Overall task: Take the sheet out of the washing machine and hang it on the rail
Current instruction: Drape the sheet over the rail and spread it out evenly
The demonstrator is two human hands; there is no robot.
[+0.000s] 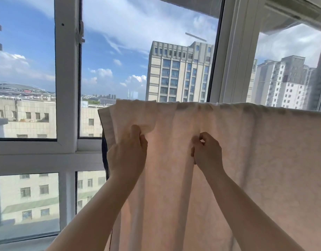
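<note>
Two bare forearms are reaching up from the bottom of the view to the sheet (246,160); the left hand (128,153) is gripping a bunched fold near the sheet's left edge, fingers curled into the cloth; the right hand (206,151) is pinching a vertical crease nearer the sheet's middle, thumb and fingers closed on it; the two hands are sitting apart, with a band of cloth between them. The sheet is pale, peach-white and softly textured, glowing where daylight is coming through; it is hanging in long vertical folds, draped over a support along its top edge that the cloth is hiding; its top line is running rightward out of view, and its left edge is showing a darker layer behind. Behind the sheet a white window frame (67,87) is standing; left of the sheet the panes are lying uncovered. Beyond the glass, tall pale buildings (179,73) are rising above the sheet's top edge; lower blocks are lying to its left; blue sky with white clouds is filling the rest.
</note>
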